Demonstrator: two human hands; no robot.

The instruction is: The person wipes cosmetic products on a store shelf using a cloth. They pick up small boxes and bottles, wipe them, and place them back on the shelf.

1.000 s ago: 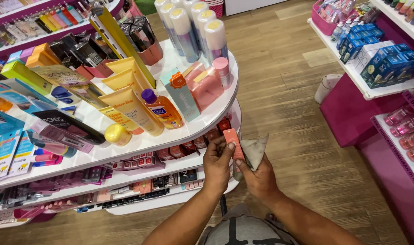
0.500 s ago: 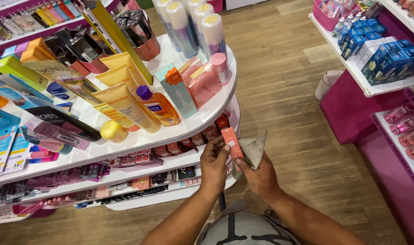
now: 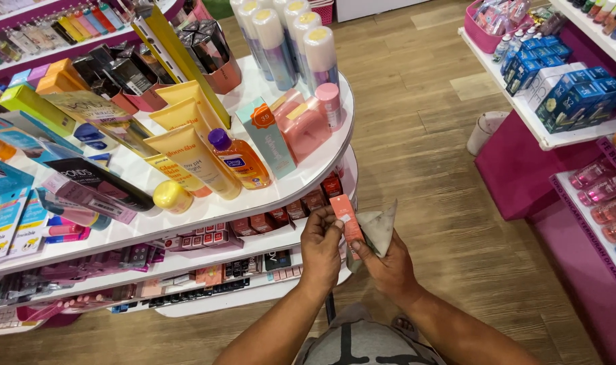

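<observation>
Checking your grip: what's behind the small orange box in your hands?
A grey cloth in the right hand sits behind the orange box, which the left hand also grips. The box's back stays hidden.

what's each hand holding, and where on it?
Left hand: small orange rectangular box, pinched near its lower end. Right hand: grey crumpled cloth, gripped at its bottom.

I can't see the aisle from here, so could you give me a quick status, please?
Left hand grips small orange box. Right hand holds grey cloth against it. White shelf edge close ahead.
</observation>
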